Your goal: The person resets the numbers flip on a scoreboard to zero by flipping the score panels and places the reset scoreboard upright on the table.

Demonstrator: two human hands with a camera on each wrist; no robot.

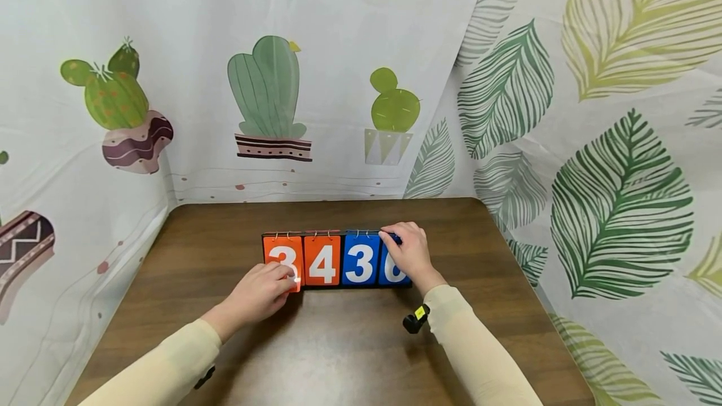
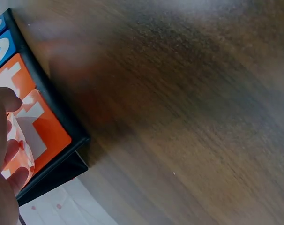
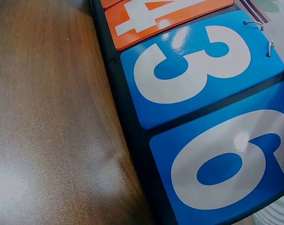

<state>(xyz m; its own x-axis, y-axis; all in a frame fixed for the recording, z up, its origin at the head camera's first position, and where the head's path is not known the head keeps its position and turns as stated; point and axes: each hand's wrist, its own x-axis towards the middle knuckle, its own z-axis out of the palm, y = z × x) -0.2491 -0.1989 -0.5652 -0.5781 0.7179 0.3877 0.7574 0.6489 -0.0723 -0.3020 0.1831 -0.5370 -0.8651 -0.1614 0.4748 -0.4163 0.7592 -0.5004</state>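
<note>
A flip scoreboard with a black frame (image 3: pixel 132 136) stands on the table, bearing two orange and two blue number cards on metal rings. My left hand (image 1: pixel 256 293) pinches the lower part of the leftmost orange card (image 1: pixel 279 255), a 3 partly covered by fingers. In the left wrist view that lifted card (image 2: pixel 26 161) bends away from another orange card (image 2: pixel 55 133) beneath it. Beside it hang the orange 4 (image 1: pixel 323 260) and the blue 3 (image 1: pixel 361 259). My right hand (image 1: pixel 412 252) grips the scoreboard's top right corner, partly over the blue 6 (image 3: pixel 217 168).
The brown wooden table (image 1: pixel 350 343) extends around the scoreboard on all sides. Behind it hangs a white cloth (image 1: pixel 338 17) printed with cacti, and a leaf-patterned cloth (image 1: pixel 598 80) is on the right.
</note>
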